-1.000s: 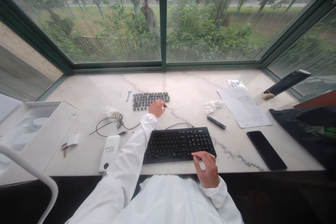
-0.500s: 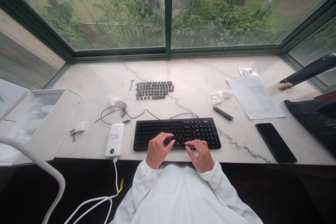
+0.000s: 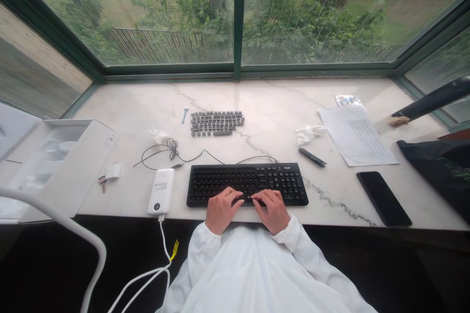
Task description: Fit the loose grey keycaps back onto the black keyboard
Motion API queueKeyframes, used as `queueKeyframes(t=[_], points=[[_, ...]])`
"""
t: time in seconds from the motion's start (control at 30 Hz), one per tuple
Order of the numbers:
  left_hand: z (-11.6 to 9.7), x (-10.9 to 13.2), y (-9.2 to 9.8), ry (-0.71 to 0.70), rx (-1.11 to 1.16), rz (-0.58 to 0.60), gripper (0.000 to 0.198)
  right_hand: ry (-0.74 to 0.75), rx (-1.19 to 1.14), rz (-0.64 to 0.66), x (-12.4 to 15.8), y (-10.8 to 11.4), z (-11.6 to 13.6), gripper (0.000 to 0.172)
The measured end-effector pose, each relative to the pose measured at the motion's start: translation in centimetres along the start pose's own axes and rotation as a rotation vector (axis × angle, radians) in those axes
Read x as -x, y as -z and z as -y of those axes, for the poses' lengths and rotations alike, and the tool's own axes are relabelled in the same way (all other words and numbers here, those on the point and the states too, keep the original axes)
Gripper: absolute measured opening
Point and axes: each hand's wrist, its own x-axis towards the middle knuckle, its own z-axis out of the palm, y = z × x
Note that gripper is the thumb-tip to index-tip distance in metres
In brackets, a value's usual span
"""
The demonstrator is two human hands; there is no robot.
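A black full-size keyboard (image 3: 286, 183) lies at the front edge of the marble counter, its cable running off behind it. Over its lower middle keys, my left hand (image 3: 221, 210) rests with bent fingers, index finger and thumb apart. Close beside it, my right hand (image 3: 270, 211) has its fingertips on the bottom rows near the space bar, thumb spread from the fingers. Neither hand visibly holds anything. Beyond the keyboard, dark loose keycaps (image 3: 216, 122) are laid out in rows, with a small blue tool (image 3: 185, 115) to their left.
To the left are a white power bank (image 3: 161, 190) with a white cable, a coiled black cable (image 3: 172, 149), a plug adapter (image 3: 112, 171), keys (image 3: 102, 183) and an open white box (image 3: 73, 156). A black pen (image 3: 312, 157), paper (image 3: 358, 134) and phone (image 3: 384, 198) lie right.
My right hand has shifted left along the keyboard, nearer to my left hand. My left hand stays almost in place. The view has moved slightly.
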Motion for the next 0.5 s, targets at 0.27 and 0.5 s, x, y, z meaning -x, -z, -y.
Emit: queueKeyframes(t=[0.27,0.5], points=[[0.51,-0.12,0.38,-0.028,-0.015,0.01,0.023,-0.007,-0.025,0.013,0.05,-0.15,-0.04,0.015],[0.86,-0.35,0.37,-0.025,0.011,0.025,0.023,-0.006,-0.01,-0.001,-0.12,-0.35,0.11,0.015]])
